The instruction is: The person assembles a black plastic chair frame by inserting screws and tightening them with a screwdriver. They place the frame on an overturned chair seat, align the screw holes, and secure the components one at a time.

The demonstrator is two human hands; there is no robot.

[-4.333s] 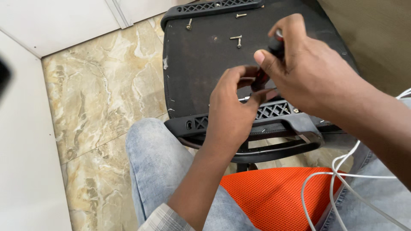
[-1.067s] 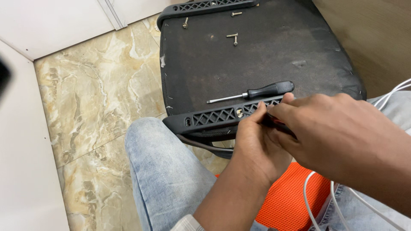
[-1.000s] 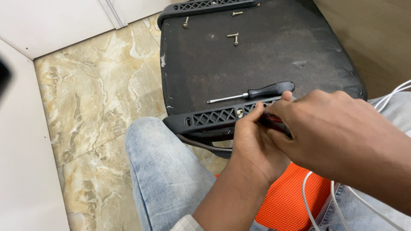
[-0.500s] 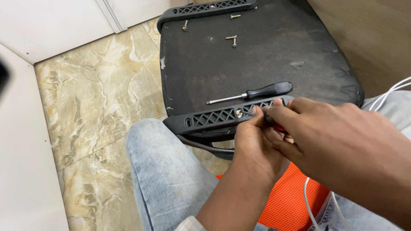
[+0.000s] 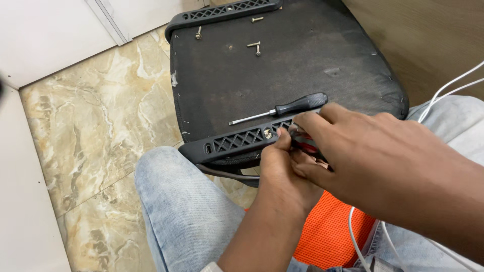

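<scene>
Head camera looked down over a denim-clad knee at an overturned black chair seat (image 5: 302, 65) resting on the marble floor (image 5: 96, 121). The left hand (image 5: 282, 176) had its fingers (image 5: 283, 143) pinched nearly closed against the latticed black armrest (image 5: 237, 141) along the seat's near edge, fingertips touching just beside a brass-coloured screw (image 5: 267, 133) set in that armrest. The right hand (image 5: 373, 156) lay curled over from the right, its fingers clenched round a small red-and-black tool (image 5: 302, 143) whose tip was hidden between the two hands, so I could not tell what it met. A black-handled screwdriver (image 5: 282, 110) lay loose on the seat underside just beyond the armrest, untouched. Farther off, near the second armrest (image 5: 222, 11), several loose screws (image 5: 254, 46) lay scattered. White cables (image 5: 448, 88) ran along the right, and an orange mesh cushion (image 5: 327, 231) showed beneath the wrists.
</scene>
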